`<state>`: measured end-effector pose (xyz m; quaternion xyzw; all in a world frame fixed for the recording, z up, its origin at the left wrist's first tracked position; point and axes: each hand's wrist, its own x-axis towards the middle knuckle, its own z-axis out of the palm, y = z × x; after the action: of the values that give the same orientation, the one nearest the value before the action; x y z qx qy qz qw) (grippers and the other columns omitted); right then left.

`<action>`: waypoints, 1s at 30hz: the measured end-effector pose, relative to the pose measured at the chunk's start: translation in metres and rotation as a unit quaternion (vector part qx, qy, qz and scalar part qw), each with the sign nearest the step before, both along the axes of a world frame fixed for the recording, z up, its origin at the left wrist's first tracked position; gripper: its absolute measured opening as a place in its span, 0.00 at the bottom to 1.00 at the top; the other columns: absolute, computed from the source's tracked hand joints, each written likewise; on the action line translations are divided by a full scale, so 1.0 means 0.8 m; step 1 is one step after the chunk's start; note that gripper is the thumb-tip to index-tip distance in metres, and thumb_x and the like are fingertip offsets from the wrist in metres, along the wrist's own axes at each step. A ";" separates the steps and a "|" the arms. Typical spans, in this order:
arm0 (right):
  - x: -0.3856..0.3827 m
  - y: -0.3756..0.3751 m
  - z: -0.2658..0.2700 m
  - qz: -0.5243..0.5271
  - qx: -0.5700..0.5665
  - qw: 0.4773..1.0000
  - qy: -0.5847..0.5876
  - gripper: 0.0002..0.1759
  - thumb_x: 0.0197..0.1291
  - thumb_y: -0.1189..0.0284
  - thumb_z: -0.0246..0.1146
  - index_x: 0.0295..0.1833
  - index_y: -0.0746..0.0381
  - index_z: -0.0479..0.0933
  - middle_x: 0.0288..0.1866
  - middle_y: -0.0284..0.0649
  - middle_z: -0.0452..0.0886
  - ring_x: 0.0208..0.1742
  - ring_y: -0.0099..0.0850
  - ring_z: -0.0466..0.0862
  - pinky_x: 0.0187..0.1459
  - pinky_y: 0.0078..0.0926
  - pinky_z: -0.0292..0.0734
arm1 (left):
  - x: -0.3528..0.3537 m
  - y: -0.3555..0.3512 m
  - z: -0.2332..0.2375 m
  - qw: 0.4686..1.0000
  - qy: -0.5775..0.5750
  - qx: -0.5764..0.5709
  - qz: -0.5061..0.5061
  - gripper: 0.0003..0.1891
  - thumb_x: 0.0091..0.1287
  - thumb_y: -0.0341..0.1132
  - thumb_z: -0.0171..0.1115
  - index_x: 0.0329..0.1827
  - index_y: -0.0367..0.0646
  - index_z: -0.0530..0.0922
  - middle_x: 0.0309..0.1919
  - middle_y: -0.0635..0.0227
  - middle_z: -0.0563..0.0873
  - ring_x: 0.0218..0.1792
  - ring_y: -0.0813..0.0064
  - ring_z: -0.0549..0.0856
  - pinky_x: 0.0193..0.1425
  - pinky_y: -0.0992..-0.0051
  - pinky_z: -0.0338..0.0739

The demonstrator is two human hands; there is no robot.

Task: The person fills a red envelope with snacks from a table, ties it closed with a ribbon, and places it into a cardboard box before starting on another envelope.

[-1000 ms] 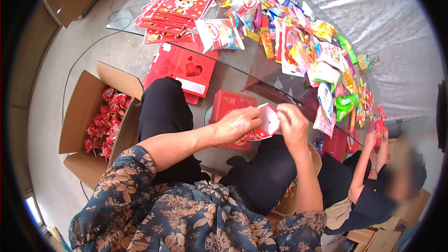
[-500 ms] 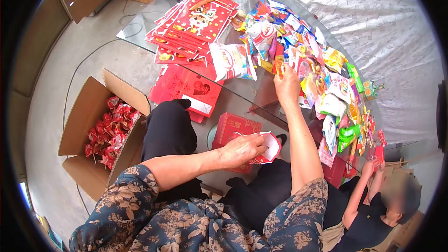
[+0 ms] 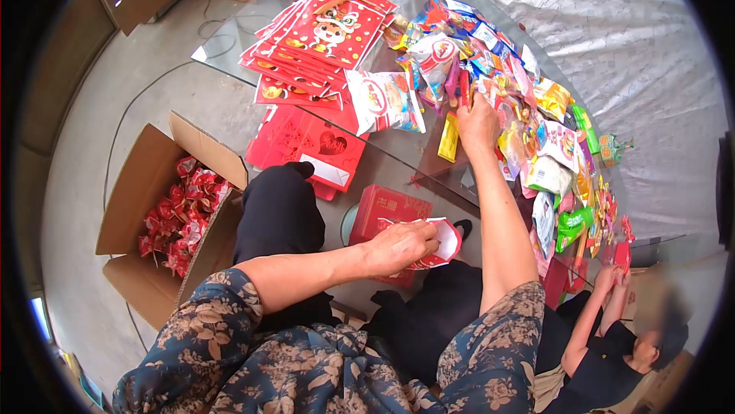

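Observation:
Low over my lap, my left hand [image 3: 402,247] grips the edge of a small red gift bag [image 3: 444,244], its white inside showing at the open mouth. My right hand [image 3: 478,121] is stretched out to the heap of wrapped snacks [image 3: 498,69] on the glass table. Its fingers are closed at a narrow red packet [image 3: 465,89], partly hidden by the hand. Just left of that hand lies a yellow packet [image 3: 449,138]. A white snack bag [image 3: 383,101] sits further left, beside a stack of flat red gift bags [image 3: 325,31].
A cardboard box [image 3: 136,188] on the floor at left holds several red-wrapped pieces. Red boxes [image 3: 310,146] lie below the table's edge, and another red box [image 3: 390,215] lies by my left hand. At right, a co-worker [image 3: 612,337] holds a red item.
My right hand has shifted slightly right within the snack heap. The yellow packet now lies uncovered beside it. My left hand stays on the red gift bag.

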<state>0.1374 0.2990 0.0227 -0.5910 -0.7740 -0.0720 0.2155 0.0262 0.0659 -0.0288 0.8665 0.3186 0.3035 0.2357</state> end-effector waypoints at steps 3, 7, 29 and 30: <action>0.022 -0.022 0.025 0.014 -0.015 1.000 0.015 0.12 0.57 0.68 0.63 0.42 0.65 0.77 0.35 0.57 0.84 0.38 0.56 0.84 0.41 0.54 0.78 | -0.004 0.000 -0.001 1.000 -0.003 0.003 0.003 0.17 0.46 0.24 0.68 0.41 0.37 0.76 0.43 0.55 0.78 0.50 0.53 0.80 0.52 0.61 0.79; 0.079 -0.095 0.068 0.122 -0.085 0.984 0.094 0.13 0.58 0.67 0.60 0.42 0.67 0.77 0.34 0.60 0.82 0.38 0.58 0.83 0.40 0.50 0.76 | 0.005 0.000 -0.025 0.996 -0.072 0.050 0.029 0.07 0.52 0.25 0.61 0.33 0.38 0.72 0.36 0.56 0.75 0.42 0.52 0.80 0.45 0.60 0.78; 0.106 -0.280 0.027 0.165 -0.339 0.918 -0.124 0.10 0.52 0.81 0.63 0.42 0.70 0.77 0.36 0.54 0.85 0.40 0.50 0.86 0.45 0.44 0.81 | 0.012 -0.029 -0.018 0.989 -0.120 0.087 -0.027 0.09 0.52 0.21 0.65 0.35 0.39 0.79 0.39 0.63 0.80 0.38 0.61 0.83 0.38 0.66 0.80; 0.108 -0.279 0.027 0.151 -0.370 0.913 -0.081 0.10 0.53 0.80 0.64 0.43 0.69 0.77 0.36 0.53 0.85 0.40 0.48 0.87 0.45 0.43 0.81 | 0.010 -0.029 -0.020 0.991 -0.108 0.074 -0.023 0.09 0.52 0.21 0.65 0.35 0.39 0.79 0.39 0.63 0.81 0.38 0.61 0.83 0.38 0.67 0.81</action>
<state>0.2238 0.0755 0.0444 -0.4967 -0.8402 0.2050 -0.0733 0.0346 0.0426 -0.0448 0.8512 0.2476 0.4122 0.2105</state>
